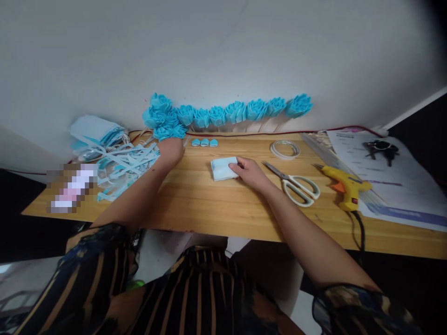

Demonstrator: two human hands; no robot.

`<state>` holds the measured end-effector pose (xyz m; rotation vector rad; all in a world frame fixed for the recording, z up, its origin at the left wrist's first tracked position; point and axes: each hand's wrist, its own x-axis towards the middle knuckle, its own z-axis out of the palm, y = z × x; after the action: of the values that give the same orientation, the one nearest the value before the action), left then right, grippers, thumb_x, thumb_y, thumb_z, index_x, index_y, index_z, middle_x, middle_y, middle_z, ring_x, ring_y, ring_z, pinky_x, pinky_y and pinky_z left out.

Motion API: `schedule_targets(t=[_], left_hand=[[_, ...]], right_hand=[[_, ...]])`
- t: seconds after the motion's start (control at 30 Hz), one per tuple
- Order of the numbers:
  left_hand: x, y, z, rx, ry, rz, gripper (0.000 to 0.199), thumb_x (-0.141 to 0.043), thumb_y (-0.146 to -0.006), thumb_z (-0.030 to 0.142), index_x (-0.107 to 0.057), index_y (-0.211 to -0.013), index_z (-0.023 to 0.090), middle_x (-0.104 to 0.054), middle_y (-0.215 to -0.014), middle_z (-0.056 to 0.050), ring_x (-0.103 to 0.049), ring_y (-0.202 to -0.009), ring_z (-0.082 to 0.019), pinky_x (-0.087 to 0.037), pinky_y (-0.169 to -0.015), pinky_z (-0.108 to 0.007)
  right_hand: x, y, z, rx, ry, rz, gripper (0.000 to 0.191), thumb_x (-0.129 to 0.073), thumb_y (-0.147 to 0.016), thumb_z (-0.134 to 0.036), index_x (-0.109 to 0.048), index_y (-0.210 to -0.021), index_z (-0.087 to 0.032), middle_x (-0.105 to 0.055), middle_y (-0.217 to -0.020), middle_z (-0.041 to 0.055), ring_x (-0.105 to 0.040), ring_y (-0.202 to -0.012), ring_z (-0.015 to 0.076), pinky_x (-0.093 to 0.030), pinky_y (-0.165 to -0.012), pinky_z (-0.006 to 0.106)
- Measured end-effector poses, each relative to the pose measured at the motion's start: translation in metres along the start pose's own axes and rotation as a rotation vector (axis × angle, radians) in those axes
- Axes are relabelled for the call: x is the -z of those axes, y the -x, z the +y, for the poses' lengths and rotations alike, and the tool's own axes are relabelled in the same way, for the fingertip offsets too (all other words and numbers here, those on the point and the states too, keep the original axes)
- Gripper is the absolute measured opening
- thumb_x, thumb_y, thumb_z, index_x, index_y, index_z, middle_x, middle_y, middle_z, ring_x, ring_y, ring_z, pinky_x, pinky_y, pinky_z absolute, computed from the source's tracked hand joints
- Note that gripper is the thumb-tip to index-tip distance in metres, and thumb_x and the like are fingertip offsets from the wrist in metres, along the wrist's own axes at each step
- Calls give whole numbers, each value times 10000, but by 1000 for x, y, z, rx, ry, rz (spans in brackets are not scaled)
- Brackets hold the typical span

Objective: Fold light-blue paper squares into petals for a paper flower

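Observation:
My right hand pinches the right edge of a folded pale blue cloth piece, resting at the middle of the table, thumb on top. My left hand reaches to the back, right beside the cluster of blue cloth flowers and the pile of cut cloth strips. Its fingers are hidden behind the hand, so what they touch does not show. Three small folded blue pieces lie in a row just to the right of that hand.
A row of blue flowers on stems leans along the wall. Stacked face masks lie at left. To the right are a tape roll, scissors, a yellow glue gun with its cord, papers and keys.

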<state>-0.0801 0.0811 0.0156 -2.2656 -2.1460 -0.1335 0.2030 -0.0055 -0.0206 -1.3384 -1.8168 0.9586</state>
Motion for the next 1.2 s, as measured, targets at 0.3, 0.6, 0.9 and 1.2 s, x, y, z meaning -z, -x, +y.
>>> schedule_targets(t=[0.3, 0.6, 0.9, 1.2], left_hand=[[21, 38, 25, -65, 355, 99, 435, -495, -974, 429, -729, -1192, 134, -763, -1091, -185, -691, -1054, -354, -524, -915, -463], [-24, 61, 73, -223, 1422, -351, 894, -744, -849, 435, -321, -1590, 168, -694, -1293, -161, -695, -1148, -273, -573, -904, -375], [-36, 65, 79, -148, 1498, -206, 565, -836, -714, 372, -669, -1203, 143, -761, -911, -64, -701, -754, -184, -548, -662, -283], [-26, 80, 74, -438, 1132, 241, 320, -738, -848, 279, -727, -1161, 217, -769, -1213, -69, -716, -1112, -228, -561, -997, -359]], right_hand=[[0, 1, -1, -42, -110, 19, 312, -563, -842, -521, -528, -782, -216, -565, -666, -13, -517, -599, 146, -399, -572, 289], [4, 4, -8, -60, -178, 86, 341, -579, -840, -549, -582, -870, -210, -561, -663, -29, -526, -568, 138, -424, -566, 288], [0, 6, -11, -23, -258, 68, 369, -706, -801, -558, -631, -818, -197, -570, -678, -33, -507, -631, 131, -415, -601, 273], [1, 9, -19, 20, -284, 174, 270, -781, -743, -412, -688, -904, -216, -699, -855, 5, -626, -820, 186, -516, -801, 348]])
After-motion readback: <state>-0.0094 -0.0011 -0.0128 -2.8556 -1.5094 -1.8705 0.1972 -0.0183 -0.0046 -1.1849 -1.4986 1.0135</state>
